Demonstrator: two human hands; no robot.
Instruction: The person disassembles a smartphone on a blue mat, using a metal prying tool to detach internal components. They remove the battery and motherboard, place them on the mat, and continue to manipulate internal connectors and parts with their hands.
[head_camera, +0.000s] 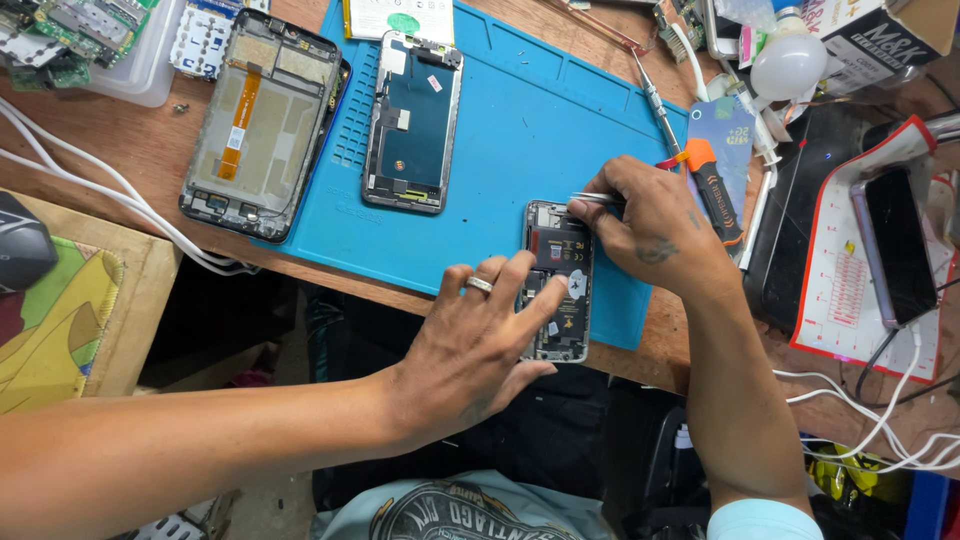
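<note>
An opened phone lies on the near right edge of a blue work mat, its inner boards showing. My left hand rests on its lower half, fingers spread and pressing the frame, a ring on one finger. My right hand sits over the phone's top end and pinches metal tweezers, whose tips point left at the upper corner of the phone.
On the mat's far side lie a phone frame and a larger display frame. A screwdriver, an orange-handled tool, a white bulb, a dark phone and white cables surround the mat.
</note>
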